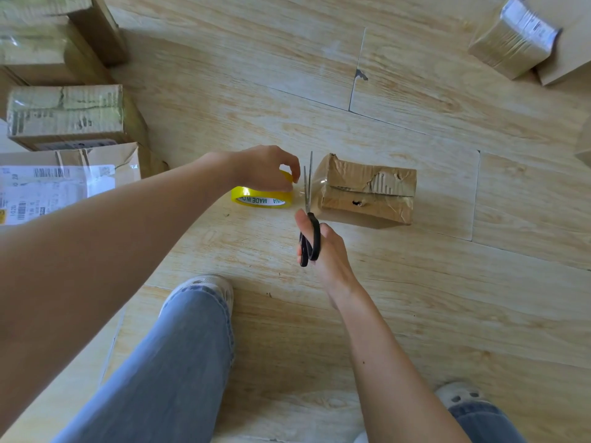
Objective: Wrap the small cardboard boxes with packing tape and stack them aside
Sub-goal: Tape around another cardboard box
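Legs in blue jeans [179,362] and pale shoes [204,282] frame a light wood floor [415,298]. The right hand [329,251] grips black-handled scissors [307,196], blades slightly parted and pointing away, in the gap between a yellow tape roll [262,199] and a small cardboard box [367,193]. The left hand [265,167] curls over the roll from above, fingers holding its rim. The box lies on the floor just right of the scissors: brown, crumpled, torn on top, a small hole in its side, clear tape shining over its left end. Farther off, taped boxes [67,113] sit at left, and another wrapped box [511,36] at far right.
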A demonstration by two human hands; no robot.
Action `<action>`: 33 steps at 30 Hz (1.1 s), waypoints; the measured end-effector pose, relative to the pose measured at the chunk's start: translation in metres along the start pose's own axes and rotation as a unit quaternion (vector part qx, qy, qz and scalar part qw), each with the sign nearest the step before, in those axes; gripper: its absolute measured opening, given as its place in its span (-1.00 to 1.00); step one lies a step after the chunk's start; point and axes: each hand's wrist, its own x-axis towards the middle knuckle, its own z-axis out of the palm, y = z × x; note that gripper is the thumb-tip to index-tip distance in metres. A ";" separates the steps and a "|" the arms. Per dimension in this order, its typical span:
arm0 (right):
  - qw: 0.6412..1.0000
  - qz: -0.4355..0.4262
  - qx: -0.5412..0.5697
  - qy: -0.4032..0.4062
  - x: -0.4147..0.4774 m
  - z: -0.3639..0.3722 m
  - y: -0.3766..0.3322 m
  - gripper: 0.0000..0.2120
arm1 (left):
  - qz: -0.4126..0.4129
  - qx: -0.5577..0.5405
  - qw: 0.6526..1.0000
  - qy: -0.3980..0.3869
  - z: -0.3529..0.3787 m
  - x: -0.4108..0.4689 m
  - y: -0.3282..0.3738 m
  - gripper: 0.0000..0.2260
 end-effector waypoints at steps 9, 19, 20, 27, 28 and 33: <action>0.999 -0.016 0.030 -0.004 0.001 -0.002 0.004 -0.49 | 0.005 -0.002 1.000 0.008 0.001 -0.002 0.001 -0.79; 1.000 0.003 -0.018 -0.011 0.003 -0.007 0.002 -0.42 | 0.041 -0.012 0.997 0.057 0.003 -0.004 -0.010 -0.91; 1.000 0.000 -0.030 -0.007 0.003 -0.008 0.004 -0.47 | 0.044 0.003 0.997 0.059 0.001 -0.004 -0.010 -0.92; 0.990 -0.016 -0.137 0.025 0.004 -0.030 0.008 -0.54 | 0.016 0.197 0.977 0.082 -0.018 -0.011 -0.028 -0.84; 0.986 -0.014 -0.166 0.026 0.004 -0.032 0.008 -0.52 | 0.005 0.186 0.979 0.086 -0.020 -0.012 -0.031 -0.80; 0.969 0.003 -0.246 0.023 0.006 -0.030 0.011 -0.45 | -0.061 0.117 0.982 0.133 -0.014 -0.008 -0.012 -0.34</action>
